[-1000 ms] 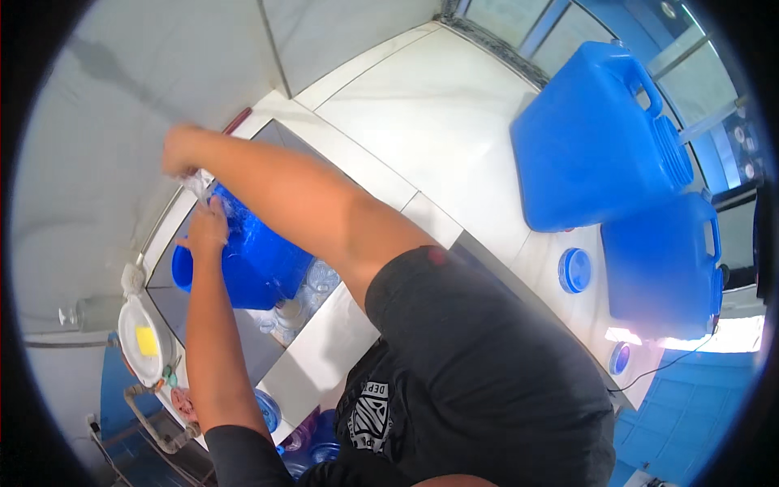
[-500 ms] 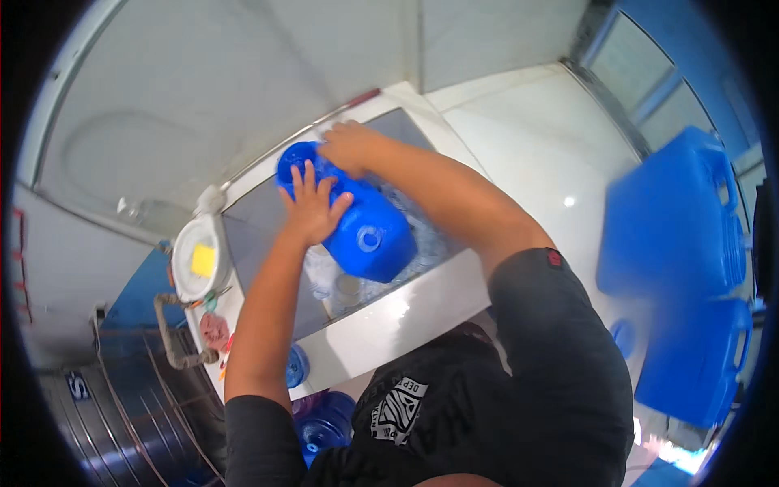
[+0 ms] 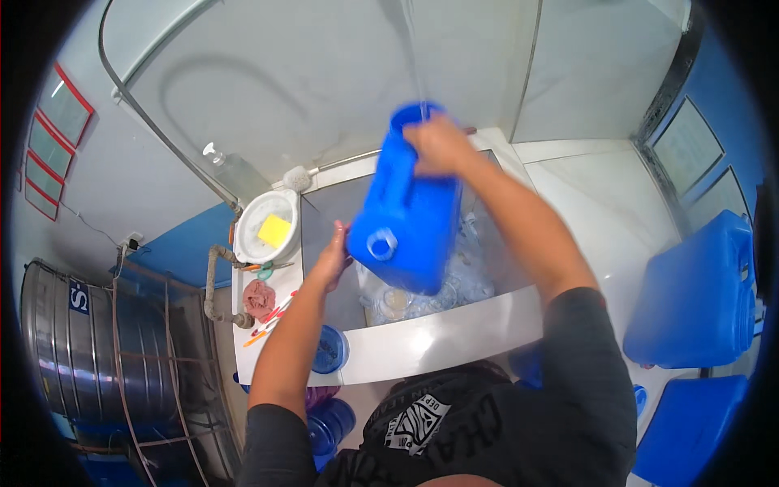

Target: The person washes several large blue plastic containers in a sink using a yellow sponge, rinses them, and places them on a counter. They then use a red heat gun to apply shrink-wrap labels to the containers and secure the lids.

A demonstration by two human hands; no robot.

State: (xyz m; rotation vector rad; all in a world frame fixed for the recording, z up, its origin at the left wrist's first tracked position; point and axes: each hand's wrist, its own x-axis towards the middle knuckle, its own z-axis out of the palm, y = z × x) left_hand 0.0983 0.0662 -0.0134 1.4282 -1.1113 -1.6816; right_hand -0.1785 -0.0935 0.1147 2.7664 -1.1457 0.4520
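A blue plastic jerrycan (image 3: pixel 410 231) is tilted above the grey sink (image 3: pixel 329 203), its wide round mouth toward the wall and a small white-ringed spout facing me. My right hand (image 3: pixel 441 146) is closed around it at the handle beside the mouth. Against its left side rests my left hand (image 3: pixel 331 258), fingers stretched out and partly hidden by the can. A thin stream of water (image 3: pixel 417 61) falls from above to the mouth. Under the can, clear plastic-looking items (image 3: pixel 471 276) lie in the sink, too jumbled to name.
Left of the sink stand a white bowl (image 3: pixel 258 245) with a yellow sponge (image 3: pixel 274 231), a pump bottle (image 3: pixel 235 170), a pink scrubber (image 3: pixel 260 300) and brushes. Blue jerrycans (image 3: pixel 690 296) stand at right. Blue water bottles (image 3: pixel 329 426) are below the counter; a steel tank (image 3: pixel 89 349) is at far left.
The jerrycan has been raised out of the sink and turned toward the wall. My right hand has shifted to its handle; my left has slid from its top to its left side.
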